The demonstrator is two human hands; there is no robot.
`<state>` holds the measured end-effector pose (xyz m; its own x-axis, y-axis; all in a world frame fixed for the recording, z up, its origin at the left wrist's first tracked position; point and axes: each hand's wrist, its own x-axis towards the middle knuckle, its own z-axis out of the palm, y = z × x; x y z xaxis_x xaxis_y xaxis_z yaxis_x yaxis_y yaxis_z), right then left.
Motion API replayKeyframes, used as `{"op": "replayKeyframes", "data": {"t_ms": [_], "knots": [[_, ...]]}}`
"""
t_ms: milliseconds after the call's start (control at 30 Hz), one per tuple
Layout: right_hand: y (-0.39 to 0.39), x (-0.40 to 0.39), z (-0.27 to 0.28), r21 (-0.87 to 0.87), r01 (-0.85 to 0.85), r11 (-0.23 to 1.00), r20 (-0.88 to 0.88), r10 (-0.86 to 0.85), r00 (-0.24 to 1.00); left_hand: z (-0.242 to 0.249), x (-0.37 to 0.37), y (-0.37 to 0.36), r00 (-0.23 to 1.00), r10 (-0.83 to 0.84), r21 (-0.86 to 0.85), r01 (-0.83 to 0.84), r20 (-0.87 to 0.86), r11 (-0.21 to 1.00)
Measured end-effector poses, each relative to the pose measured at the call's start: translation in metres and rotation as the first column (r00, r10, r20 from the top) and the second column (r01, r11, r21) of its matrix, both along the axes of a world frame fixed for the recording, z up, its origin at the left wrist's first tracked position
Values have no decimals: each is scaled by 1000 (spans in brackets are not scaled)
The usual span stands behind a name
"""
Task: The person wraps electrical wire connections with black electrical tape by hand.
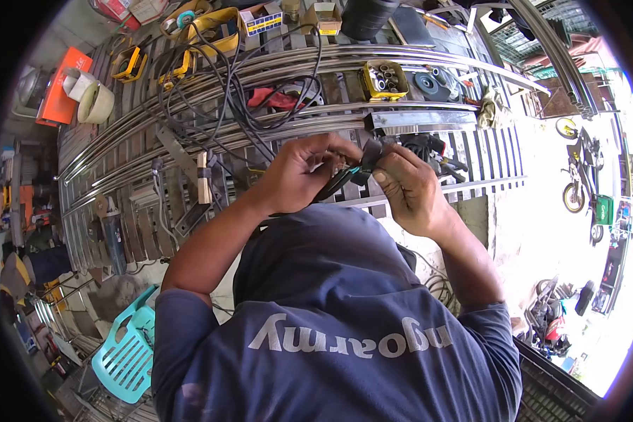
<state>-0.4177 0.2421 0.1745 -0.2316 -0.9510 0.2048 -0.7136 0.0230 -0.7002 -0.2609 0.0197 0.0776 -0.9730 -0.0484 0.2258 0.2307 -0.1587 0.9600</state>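
Observation:
Both my hands are raised together in front of my chest, close over the near edge of the slatted metal workbench [471,186]. My left hand [304,172] is closed, its thumb and fingers pinching a black cable [339,183] with a bit of teal wire showing near the fingertips. My right hand [409,184] is closed on a black strip [373,153] that looks like tape, which reaches across to the cable end. The fingers partly hide the place where strip and cable meet. Just beyond the hands lies a rectangular shiny metal tube [423,122].
Long steel pipes [443,53] run across the bench. Black cable loops [235,84] lie on them. A yellow container [385,80] of small parts and grinding discs [429,84] sit further back. A turquoise plastic chair [128,352] stands lower left; a motorcycle [580,165] is at right.

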Motion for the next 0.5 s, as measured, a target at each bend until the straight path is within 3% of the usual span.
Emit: {"op": "replayKeyframes", "data": {"t_ms": [33,133,200,233,267,367,467,500], "knots": [[0,-1,-1,-6,26,1000,-33,-26,999,-1,2,-2,996,-55,16,54,65,998],[-2,-2,-4,-79,52,995,-99,-60,993,16,9,3,980,-179,418,126,92,900],[-5,-1,-5,-141,49,989,-131,-67,989,30,10,17,999,-36,51,36,3,998],[-6,0,-6,-155,46,987,-127,-66,990,36,11,23,998,24,-135,-32,-59,990],[-7,0,-6,-169,44,985,-125,-65,990,41,13,24,998,-50,-73,53,43,996],[-2,-2,-17,-81,91,993,33,-89,996,45,11,22,992,-75,-51,80,98,995],[-1,1,-10,-19,107,994,95,-105,990,42,10,18,999,-24,-160,27,22,987],[0,3,-9,-8,115,993,108,-113,988,43,10,19,998,36,-298,-47,-43,953]]}}
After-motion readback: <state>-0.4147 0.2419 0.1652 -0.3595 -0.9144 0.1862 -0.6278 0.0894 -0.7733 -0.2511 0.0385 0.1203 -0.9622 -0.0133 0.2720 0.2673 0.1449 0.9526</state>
